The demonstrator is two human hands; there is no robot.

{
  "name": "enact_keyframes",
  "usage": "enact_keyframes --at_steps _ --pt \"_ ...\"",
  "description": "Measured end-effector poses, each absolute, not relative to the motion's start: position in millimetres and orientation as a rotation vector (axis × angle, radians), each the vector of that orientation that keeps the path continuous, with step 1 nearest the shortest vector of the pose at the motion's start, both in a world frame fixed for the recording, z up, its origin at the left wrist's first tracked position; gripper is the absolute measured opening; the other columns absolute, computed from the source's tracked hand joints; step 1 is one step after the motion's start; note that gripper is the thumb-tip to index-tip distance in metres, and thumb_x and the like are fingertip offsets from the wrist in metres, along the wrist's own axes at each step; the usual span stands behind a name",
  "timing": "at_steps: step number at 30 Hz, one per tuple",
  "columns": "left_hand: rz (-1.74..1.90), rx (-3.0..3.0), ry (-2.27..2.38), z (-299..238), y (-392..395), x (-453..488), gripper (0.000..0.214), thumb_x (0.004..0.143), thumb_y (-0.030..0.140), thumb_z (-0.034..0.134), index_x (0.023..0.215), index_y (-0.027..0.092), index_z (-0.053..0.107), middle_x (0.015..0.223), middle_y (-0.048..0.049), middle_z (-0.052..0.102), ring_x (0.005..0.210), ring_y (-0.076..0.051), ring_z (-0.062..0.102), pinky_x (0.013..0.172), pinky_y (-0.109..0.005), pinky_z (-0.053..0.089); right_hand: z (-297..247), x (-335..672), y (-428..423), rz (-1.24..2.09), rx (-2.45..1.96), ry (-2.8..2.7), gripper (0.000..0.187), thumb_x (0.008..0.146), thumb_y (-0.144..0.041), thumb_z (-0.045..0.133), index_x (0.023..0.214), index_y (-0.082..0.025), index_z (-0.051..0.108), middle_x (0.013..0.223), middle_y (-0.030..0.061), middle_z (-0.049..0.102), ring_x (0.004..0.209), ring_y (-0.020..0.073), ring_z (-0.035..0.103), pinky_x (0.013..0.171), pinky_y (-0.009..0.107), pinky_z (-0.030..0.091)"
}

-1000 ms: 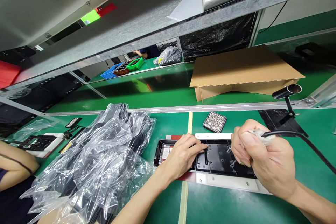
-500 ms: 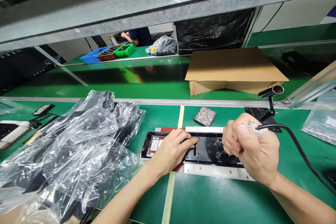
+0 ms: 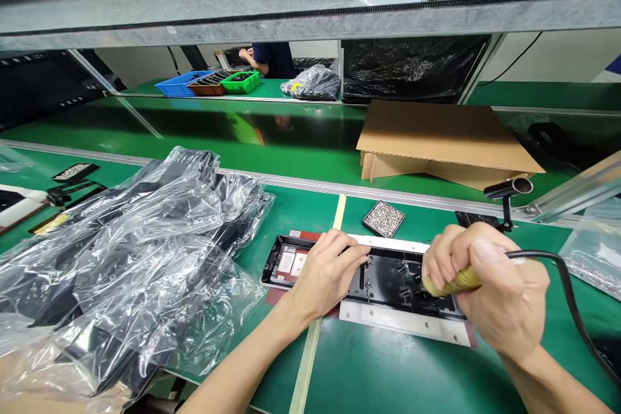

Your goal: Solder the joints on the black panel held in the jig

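A long black plastic housing (image 3: 388, 275) lies in a white fixture (image 3: 402, 323) on the green bench. My left hand (image 3: 330, 272) rests flat on the housing's left half, fingers stretched toward the middle. My right hand (image 3: 490, 288) is closed around a corded tool with a yellow grip (image 3: 453, 283), its tip down on the housing's right part. The tool's black cable (image 3: 567, 291) runs off to the right. A small black tray of tiny screws (image 3: 383, 218) sits just behind the housing.
A heap of clear plastic bags with black parts (image 3: 126, 259) fills the left. A flat cardboard box (image 3: 446, 142) lies on the conveyor behind. A black tool holder (image 3: 507, 194) stands at right. Coloured bins (image 3: 213, 82) and another person are far back.
The view has shifted and levelled. My right hand has turned so the tool's yellow grip now shows, tip lower on the housing. My left hand stays on the housing.
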State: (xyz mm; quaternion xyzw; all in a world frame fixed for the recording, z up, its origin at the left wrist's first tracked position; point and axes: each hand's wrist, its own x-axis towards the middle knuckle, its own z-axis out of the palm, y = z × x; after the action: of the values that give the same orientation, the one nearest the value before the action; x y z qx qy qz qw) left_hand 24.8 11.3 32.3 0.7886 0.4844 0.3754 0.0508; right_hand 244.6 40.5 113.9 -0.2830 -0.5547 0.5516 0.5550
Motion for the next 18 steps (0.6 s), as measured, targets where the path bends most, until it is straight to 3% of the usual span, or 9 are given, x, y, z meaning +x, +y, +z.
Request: enact_keyframes --at_steps 3,6,10,18 --pt "1.283 2.329 1.534 34 16 26 0.017 0.102 0.017 0.056 0.113 0.020 0.069 0.100 -0.0043 0.070 0.095 -0.018 0.058 0.086 -0.034 0.049 119 245 41 1.305 -0.678 -1.345 0.037 0.100 -0.033 0.057 0.065 -0.020 0.056 0.064 0.0025 0.055 0.056 0.0173 0.058 0.054 0.036 0.050" --pt "1.333 2.310 1.669 31 18 21 0.015 0.102 0.017 0.057 0.111 0.019 0.069 0.099 -0.0041 0.070 0.094 -0.018 0.059 0.085 -0.034 0.048 120 243 40 1.343 -0.676 -1.321 0.036 0.100 -0.034 0.057 0.067 -0.021 0.052 0.056 -0.0009 0.051 0.046 0.0141 0.050 0.044 0.031 0.043" --pt "1.233 2.340 1.918 23 18 9 0.015 0.102 0.018 0.057 0.112 0.020 0.068 0.102 -0.0052 0.070 0.097 -0.020 0.060 0.083 -0.037 0.044 115 239 41 1.304 -0.642 -1.287 0.035 0.099 -0.033 0.057 0.067 -0.021 0.051 0.050 -0.0034 0.044 0.042 0.0106 0.041 0.038 0.026 0.034" --pt "1.069 2.409 2.181 1 9 -23 0.020 0.101 0.020 0.060 0.120 0.020 0.065 0.113 -0.0088 0.070 0.106 -0.024 0.065 0.087 -0.039 0.047 96 234 37 1.325 -0.742 -1.193 0.023 0.099 -0.036 0.058 0.080 -0.023 0.057 0.052 -0.0046 0.042 0.043 0.0099 0.038 0.038 0.023 0.031"
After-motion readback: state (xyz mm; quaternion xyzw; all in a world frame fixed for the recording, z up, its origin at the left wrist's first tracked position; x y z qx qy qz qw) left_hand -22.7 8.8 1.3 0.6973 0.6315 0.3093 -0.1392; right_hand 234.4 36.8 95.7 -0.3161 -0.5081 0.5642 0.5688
